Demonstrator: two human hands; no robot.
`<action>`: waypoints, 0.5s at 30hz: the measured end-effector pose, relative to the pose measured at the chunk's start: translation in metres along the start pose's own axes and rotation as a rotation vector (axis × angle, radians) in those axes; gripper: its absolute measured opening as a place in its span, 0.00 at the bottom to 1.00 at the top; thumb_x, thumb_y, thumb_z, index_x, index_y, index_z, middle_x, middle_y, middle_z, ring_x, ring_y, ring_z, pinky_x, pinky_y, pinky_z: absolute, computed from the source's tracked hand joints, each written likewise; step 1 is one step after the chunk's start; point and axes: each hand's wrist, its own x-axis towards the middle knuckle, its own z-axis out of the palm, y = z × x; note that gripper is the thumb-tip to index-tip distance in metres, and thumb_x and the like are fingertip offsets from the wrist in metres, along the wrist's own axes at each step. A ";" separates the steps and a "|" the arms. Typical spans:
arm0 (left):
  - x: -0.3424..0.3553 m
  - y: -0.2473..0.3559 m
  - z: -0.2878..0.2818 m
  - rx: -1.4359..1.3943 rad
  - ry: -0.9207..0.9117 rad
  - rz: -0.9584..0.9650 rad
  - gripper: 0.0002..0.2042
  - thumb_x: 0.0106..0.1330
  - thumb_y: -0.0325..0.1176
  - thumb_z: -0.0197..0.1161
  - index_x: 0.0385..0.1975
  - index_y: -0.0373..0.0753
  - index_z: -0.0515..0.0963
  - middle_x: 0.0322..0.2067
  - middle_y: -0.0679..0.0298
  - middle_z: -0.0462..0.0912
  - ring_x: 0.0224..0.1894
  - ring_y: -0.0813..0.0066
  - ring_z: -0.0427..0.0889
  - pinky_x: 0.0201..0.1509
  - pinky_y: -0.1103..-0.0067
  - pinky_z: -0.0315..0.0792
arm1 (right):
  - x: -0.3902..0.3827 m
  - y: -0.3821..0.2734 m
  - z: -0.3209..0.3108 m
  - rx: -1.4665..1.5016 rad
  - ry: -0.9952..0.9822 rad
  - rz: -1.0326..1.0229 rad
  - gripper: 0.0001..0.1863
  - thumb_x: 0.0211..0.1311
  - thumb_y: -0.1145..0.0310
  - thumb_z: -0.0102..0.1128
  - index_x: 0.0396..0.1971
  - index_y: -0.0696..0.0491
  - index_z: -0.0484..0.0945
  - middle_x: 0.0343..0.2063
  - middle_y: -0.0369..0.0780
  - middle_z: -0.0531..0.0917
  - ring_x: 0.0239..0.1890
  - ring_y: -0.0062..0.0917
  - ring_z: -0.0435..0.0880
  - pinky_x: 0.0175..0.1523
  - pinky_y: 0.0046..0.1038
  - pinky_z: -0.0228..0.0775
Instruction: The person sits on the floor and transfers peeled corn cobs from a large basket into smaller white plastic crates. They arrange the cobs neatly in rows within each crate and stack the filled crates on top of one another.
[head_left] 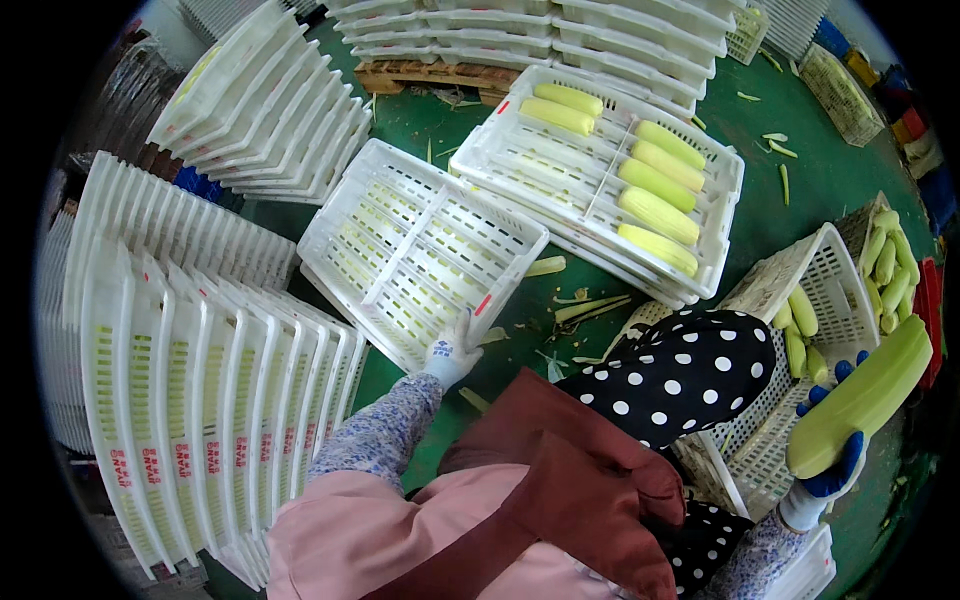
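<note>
Right hand (838,474) clasps one vegetable (862,395) — left hand (451,354) touches one tray (411,239), grip unclear.

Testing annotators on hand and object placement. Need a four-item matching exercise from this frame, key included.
Column one
1. Left hand
2. Right hand
3. Row of five vegetables
4. Wooden pallet

Column two
A. Beneath stacked white trays at the back
B. Around a large pale-green vegetable
C. On the edge of a divided white tray
D. Right of the divider in another tray

Pairs: 1-C, 2-B, 3-D, 4-A
</note>
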 end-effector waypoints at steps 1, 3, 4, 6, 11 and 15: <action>-0.001 0.009 -0.008 -0.115 -0.016 -0.074 0.39 0.51 0.45 0.70 0.61 0.34 0.61 0.49 0.44 0.74 0.53 0.45 0.72 0.57 0.63 0.67 | 0.001 0.002 0.000 -0.010 0.001 -0.004 0.43 0.63 0.54 0.56 0.68 0.59 0.44 0.61 0.53 0.65 0.52 0.37 0.78 0.53 0.35 0.76; -0.003 0.006 -0.012 -0.181 0.155 -0.148 0.37 0.51 0.42 0.70 0.60 0.32 0.62 0.49 0.44 0.74 0.53 0.47 0.73 0.57 0.64 0.67 | -0.001 0.001 -0.002 -0.048 -0.006 0.001 0.44 0.63 0.54 0.57 0.69 0.59 0.44 0.61 0.52 0.64 0.52 0.37 0.78 0.54 0.35 0.75; -0.004 -0.010 -0.016 -0.121 0.343 -0.147 0.37 0.52 0.41 0.70 0.60 0.31 0.63 0.49 0.44 0.75 0.52 0.49 0.75 0.57 0.66 0.68 | -0.003 0.001 -0.003 -0.062 -0.008 0.002 0.44 0.62 0.54 0.57 0.69 0.58 0.44 0.61 0.52 0.64 0.53 0.37 0.78 0.54 0.35 0.75; -0.015 -0.054 -0.027 -0.123 0.710 -0.233 0.32 0.54 0.38 0.69 0.57 0.31 0.66 0.48 0.48 0.76 0.49 0.53 0.78 0.56 0.65 0.70 | -0.001 0.000 -0.008 0.030 -0.001 0.010 0.43 0.63 0.54 0.56 0.69 0.57 0.43 0.63 0.52 0.62 0.54 0.38 0.76 0.56 0.36 0.73; -0.002 -0.152 0.018 -1.519 0.568 -0.742 0.24 0.53 0.33 0.71 0.48 0.30 0.74 0.43 0.56 0.80 0.40 0.60 0.80 0.47 0.67 0.75 | 0.025 0.006 -0.008 0.217 -0.109 0.056 0.41 0.66 0.54 0.50 0.70 0.55 0.40 0.68 0.50 0.54 0.60 0.39 0.71 0.63 0.40 0.64; 0.011 -0.134 0.006 -1.179 0.704 -0.750 0.15 0.53 0.24 0.61 0.42 0.33 0.77 0.35 0.58 0.81 0.32 0.62 0.80 0.40 0.70 0.76 | 0.041 0.006 0.014 0.243 -0.170 0.091 0.42 0.66 0.53 0.49 0.70 0.54 0.39 0.69 0.49 0.52 0.60 0.39 0.71 0.62 0.41 0.66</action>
